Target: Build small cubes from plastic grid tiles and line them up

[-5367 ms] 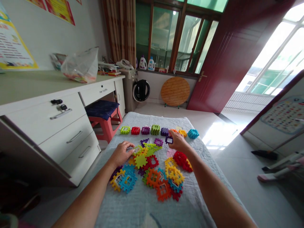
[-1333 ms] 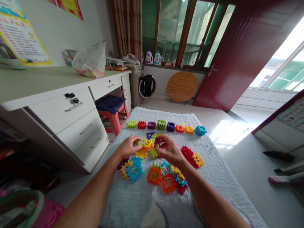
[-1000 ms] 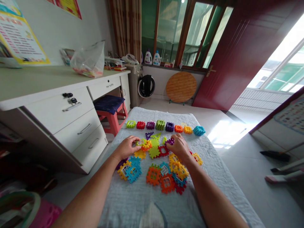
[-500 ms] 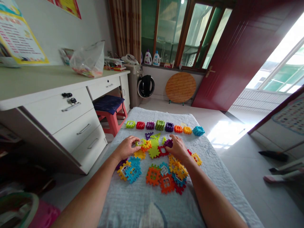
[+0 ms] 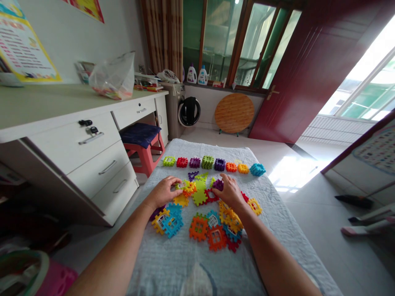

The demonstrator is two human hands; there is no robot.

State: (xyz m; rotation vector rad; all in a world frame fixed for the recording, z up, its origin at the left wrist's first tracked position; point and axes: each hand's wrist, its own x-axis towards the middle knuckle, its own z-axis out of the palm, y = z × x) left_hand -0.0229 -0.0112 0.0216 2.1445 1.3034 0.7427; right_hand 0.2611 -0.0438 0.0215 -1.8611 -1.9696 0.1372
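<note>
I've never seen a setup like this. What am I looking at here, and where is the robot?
There is no robot here: these are a person's own bare hands. One camera, worn on the head, takes every picture, looking forward and down. A pale cloth covers the surface in front. On it lie colorful notched plastic pieces: a row of small stacks along the far side, and loose pieces scattered nearer. The left hand holds a lime-green piece with a white lattice; the right hand grips a purple piece, partly hidden by the fingers.
</note>
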